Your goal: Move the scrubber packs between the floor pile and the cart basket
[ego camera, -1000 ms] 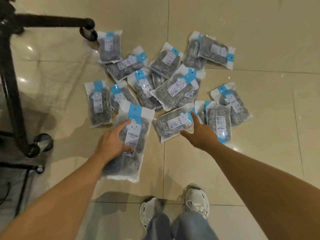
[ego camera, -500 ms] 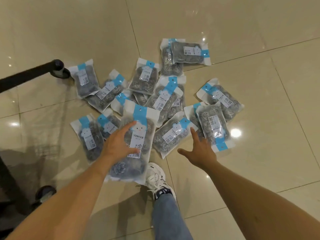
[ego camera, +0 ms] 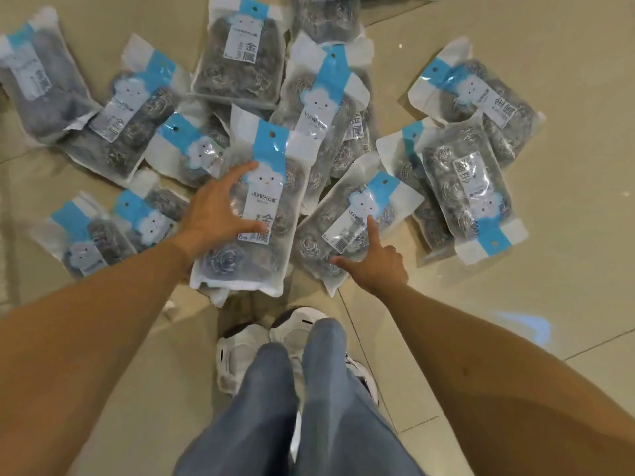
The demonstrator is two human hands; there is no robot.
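Several clear packs of steel-wool scourers with blue and white cloud labels lie scattered on the tiled floor (ego camera: 567, 207). My left hand (ego camera: 214, 214) grips one pack (ego camera: 264, 214) by its left side, thumb across the label and forefinger near the cloud, holding it above the others. My right hand (ego camera: 372, 262) hovers over a neighbouring pack (ego camera: 347, 228) with forefinger and thumb stretched out and the other fingers curled; the forefinger tip lies on its label.
My white trainers (ego camera: 240, 352) and blue jeans (ego camera: 295, 407) stand just below the pile. More packs (ego camera: 464, 190) overlap to the right, and others (ego camera: 89, 231) lie to the left. Beige glossy tiles stretch out at the right.
The view has dropped much closer to the pile and the black stand has left the frame. My right hand has moved onto the neighbouring pack. My left hand keeps its pack.
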